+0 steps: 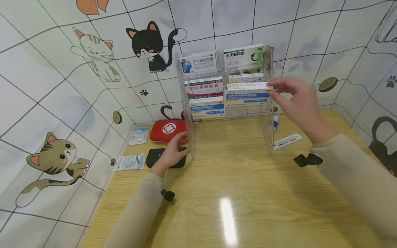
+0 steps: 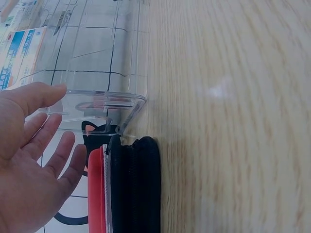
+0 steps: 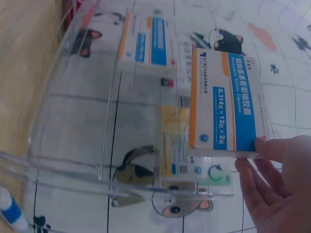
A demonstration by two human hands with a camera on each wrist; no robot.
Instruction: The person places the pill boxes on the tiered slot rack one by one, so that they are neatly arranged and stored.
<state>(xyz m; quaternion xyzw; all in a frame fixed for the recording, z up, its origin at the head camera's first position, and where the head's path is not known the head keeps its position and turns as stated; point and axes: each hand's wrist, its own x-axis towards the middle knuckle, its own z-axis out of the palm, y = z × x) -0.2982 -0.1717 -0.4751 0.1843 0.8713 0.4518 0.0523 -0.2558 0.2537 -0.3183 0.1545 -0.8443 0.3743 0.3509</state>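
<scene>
My right hand [image 1: 294,94] pinches one end of a white, blue and orange medicine box [image 3: 226,102] between thumb and fingers. Its label reads Glucosamine Sulfate Capsules. The box is in front of the right side of a clear tiered display stand [image 1: 229,137]. At the stand's lower left side is my left hand [image 1: 173,151], its fingers loosely spread and its thumb at the clear edge in the left wrist view. A similar blue and white box [image 1: 207,108] stands on the front tier at the left.
Behind are a red-green box [image 1: 204,88], a blue-picture box [image 1: 199,64], a green-white box [image 1: 243,58] and a partly hidden box [image 1: 246,78]. Left lie a red first-aid case [image 1: 167,130], a black case [image 1: 155,157] and packets [image 1: 130,162]. Right lies a white scale strip [image 1: 287,140].
</scene>
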